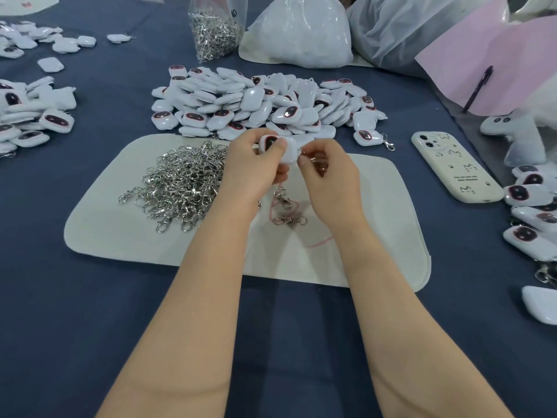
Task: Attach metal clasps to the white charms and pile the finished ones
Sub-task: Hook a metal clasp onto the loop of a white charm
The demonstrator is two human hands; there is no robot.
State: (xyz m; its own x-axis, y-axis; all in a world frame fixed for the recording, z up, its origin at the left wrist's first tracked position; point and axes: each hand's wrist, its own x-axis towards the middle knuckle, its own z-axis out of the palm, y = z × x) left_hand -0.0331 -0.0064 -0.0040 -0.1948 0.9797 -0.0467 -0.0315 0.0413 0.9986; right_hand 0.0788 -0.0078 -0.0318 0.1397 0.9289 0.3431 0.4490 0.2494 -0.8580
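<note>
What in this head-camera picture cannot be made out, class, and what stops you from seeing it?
- Head view: whether the clasp has hooked onto the charm; the right hand fingers cover the join.
- Contents of the white bag: cloudy plastic, top cut by the edge.
- Printing on the phone case: too small.
- Charm pile at right: cut by the edge.
- Part of the clasp heap: behind the left hand.

There is just one view, from a camera on the person's head. It looks forward and down, close over the dark blue cloth table [90,297]. Both bare arms reach up from the bottom of the frame to the middle.
</note>
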